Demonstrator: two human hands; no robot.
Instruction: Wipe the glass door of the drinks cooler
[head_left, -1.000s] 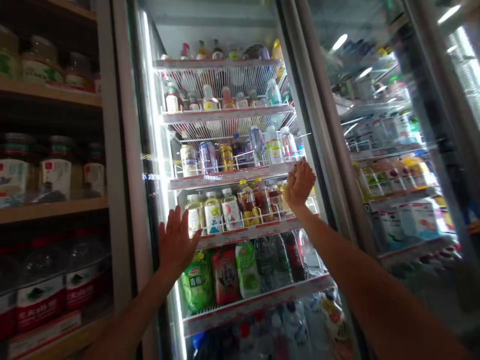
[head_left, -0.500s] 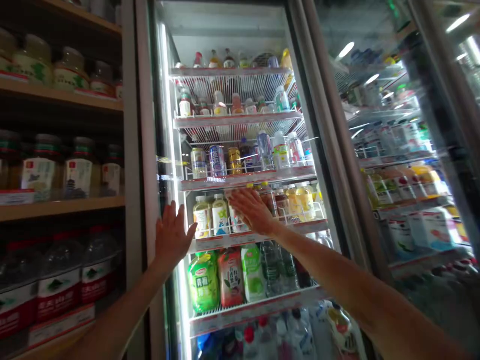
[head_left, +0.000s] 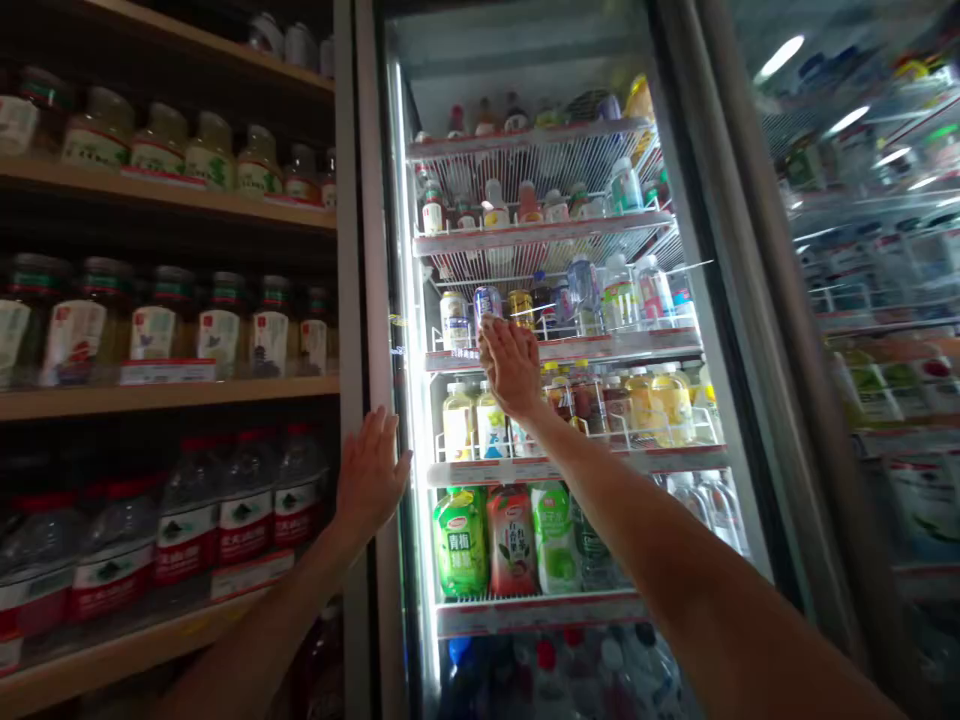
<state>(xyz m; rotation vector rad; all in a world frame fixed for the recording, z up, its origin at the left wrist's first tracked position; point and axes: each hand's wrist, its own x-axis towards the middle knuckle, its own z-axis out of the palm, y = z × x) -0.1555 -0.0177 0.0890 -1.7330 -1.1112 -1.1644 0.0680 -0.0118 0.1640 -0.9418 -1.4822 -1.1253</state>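
Left hand (head_left: 373, 470) at the door frame (head_left: 376, 250), fingers extended, nothing held; right hand (head_left: 513, 370) up at the glass door (head_left: 517, 55), fingers extended, can't tell what's underneath. Glass door fronts the shelved drinks (head_left: 667, 405).

green bottle (head_left: 460, 560): 青梅 | red bottle (head_left: 513, 560): 红茶 | other lettering: too small or blurred

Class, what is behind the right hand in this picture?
Behind the right hand, a blue can, a gold can, bottles and a shelf edge show in part. Whatever it fully covers cannot be seen.
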